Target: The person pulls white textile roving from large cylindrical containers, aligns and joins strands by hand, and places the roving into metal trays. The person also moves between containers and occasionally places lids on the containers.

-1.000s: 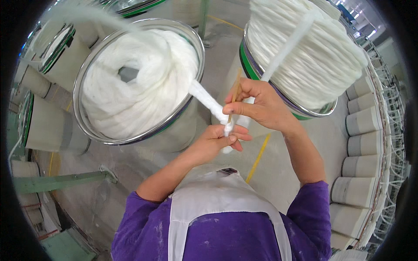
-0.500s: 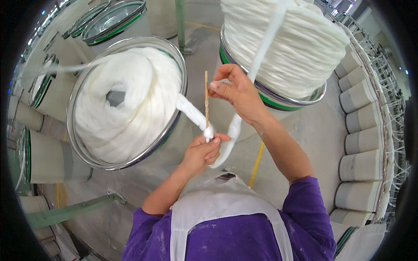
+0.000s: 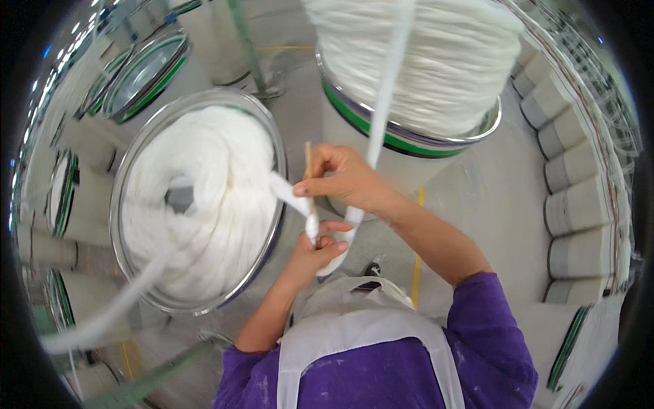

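White sliver (image 3: pixel 312 226) is bunched around the lower end of a slender wooden stick (image 3: pixel 308 158), between our two hands and in front of the apron. Our right hand (image 3: pixel 349 180) pinches the stick between thumb and fingertips, the stick standing nearly upright with its top showing above the grip. Our left hand (image 3: pixel 315 251) sits just below, fingers curled around the fibre at the stick's foot, index finger reaching out to the right; how tightly it presses we cannot tell. A flat band of sliver (image 3: pixel 287 193) runs to the stick from the left can (image 3: pixel 116 204), whose metal rim surrounds a white coil (image 3: pixel 228 194) with a round hole at its centre. From the right can (image 3: pixel 354 126) — green-banded, a tall stack of layered sliver (image 3: pixel 419 68) rising above its rim — a second strand (image 3: pixel 385 99) hangs over the front, passes behind our right hand and curves back toward the left one; whether the two lengths join we cannot see. We note a blurred pale strand (image 3: pixel 116 307) crossing the left can's lower edge, a row of pale cans (image 3: pixel 575 208) along the right, and a yellow floor line (image 3: pixel 417 273) near our right forearm. We wear a white apron (image 3: pixel 361 337) over a purple shirt (image 3: pixel 361 382).
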`<state>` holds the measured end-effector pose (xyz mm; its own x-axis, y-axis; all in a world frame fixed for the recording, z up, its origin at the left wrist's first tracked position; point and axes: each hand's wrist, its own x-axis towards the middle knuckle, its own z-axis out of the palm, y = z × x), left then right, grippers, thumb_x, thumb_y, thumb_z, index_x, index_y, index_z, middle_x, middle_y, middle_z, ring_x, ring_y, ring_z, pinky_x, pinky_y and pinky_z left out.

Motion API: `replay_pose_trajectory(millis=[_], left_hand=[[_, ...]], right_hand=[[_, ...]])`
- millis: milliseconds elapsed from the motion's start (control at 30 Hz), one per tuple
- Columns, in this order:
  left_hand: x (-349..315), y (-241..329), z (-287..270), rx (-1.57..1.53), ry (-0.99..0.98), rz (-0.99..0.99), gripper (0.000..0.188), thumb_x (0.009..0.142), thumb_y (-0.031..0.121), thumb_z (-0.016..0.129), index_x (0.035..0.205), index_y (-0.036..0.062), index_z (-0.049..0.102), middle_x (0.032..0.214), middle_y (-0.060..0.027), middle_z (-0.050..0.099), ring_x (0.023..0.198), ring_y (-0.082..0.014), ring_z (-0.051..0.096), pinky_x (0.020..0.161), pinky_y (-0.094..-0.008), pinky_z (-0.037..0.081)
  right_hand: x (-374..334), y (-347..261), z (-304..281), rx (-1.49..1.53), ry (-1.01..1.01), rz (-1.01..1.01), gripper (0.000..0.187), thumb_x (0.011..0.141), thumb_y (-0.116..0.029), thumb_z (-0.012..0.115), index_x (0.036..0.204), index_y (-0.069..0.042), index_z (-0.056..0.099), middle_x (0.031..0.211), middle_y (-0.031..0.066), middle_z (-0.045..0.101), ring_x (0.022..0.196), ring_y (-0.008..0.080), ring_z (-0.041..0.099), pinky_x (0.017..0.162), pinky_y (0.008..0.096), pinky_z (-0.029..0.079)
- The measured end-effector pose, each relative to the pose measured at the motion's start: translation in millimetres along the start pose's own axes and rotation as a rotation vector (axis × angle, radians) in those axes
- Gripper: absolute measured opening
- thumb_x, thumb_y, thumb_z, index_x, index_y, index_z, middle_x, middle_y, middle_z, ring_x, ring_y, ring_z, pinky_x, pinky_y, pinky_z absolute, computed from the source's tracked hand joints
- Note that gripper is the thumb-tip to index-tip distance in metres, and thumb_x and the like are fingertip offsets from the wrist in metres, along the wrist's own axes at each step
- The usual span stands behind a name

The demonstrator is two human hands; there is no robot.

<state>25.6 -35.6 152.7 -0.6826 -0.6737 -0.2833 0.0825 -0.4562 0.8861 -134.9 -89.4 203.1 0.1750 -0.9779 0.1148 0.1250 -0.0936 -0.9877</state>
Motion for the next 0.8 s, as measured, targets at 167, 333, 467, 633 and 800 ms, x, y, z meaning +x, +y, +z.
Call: replay_pose_trajectory(millis=[167, 333, 467, 633, 800], left_hand=[[10.9, -10.4, -17.1, -0.018, -0.065, -0.122, 0.045, 0.102, 0.038, 0.038, 0.109, -0.0033, 0.056, 0.052, 0.0066, 0.026, 0.043, -0.006, 0.021, 0.042, -0.0241, 0.016], [22.0, -83.6, -53.2, -0.076, 0.261, -0.105, 0.045, 0.1, 0.038, 0.044, 0.115, -0.0021, 0.057, 0.061, 0.0041, 0.041, 0.051, -0.0074, 0.035, 0.048, -0.023, 0.025], [28.4, -169.4, -76.8, -0.002, 0.544, -0.064, 0.052, 0.094, 0.037, 0.056, 0.132, 0.004, 0.047, 0.115, -0.0065, 0.055, 0.103, -0.018, 0.052, 0.085, -0.0319, 0.041], [51.7, -251.0, -46.7, 0.319, 0.404, -0.567, 0.054, 0.088, 0.033, 0.064, 0.13, 0.0032, 0.05, 0.109, -0.0065, 0.062, 0.097, -0.0202, 0.06, 0.086, -0.034, 0.045], [171.8, -300.7, 90.0, 0.725, 0.21, -0.636, 0.047, 0.085, 0.031, 0.065, 0.119, 0.0008, 0.057, 0.098, -0.0091, 0.067, 0.086, -0.02, 0.064, 0.078, -0.0347, 0.05]], right_hand=[[20.7, -25.0, 3.2, 0.117, 0.283, 0.03, 0.022, 0.081, -0.018, 0.076, 0.084, -0.006, 0.057, 0.086, 0.0021, 0.062, 0.084, 0.0079, 0.056, 0.076, 0.0238, 0.044], [-7.9, -72.5, -41.2, 0.642, 0.044, -0.542, 0.013, 0.09, -0.014, 0.066, 0.089, -0.005, 0.056, 0.088, 0.0071, 0.067, 0.077, 0.0109, 0.062, 0.073, 0.0264, 0.049], [-95.9, -65.1, -106.5, -0.116, -0.196, -0.499, 0.016, 0.084, -0.019, 0.071, 0.084, -0.005, 0.061, 0.075, 0.0043, 0.067, 0.065, 0.0131, 0.062, 0.064, 0.0281, 0.05], [-220.8, -4.2, -228.7, -0.406, 0.1, -0.094, 0.023, 0.084, -0.025, 0.071, 0.082, -0.004, 0.063, 0.07, 0.0052, 0.063, 0.063, 0.0141, 0.059, 0.059, 0.0291, 0.046], [-350.0, 24.2, -373.1, -0.241, 0.461, 0.224, 0.022, 0.086, -0.023, 0.071, 0.083, -0.003, 0.063, 0.067, -0.0011, 0.057, 0.062, 0.0067, 0.049, 0.056, 0.0242, 0.041]])
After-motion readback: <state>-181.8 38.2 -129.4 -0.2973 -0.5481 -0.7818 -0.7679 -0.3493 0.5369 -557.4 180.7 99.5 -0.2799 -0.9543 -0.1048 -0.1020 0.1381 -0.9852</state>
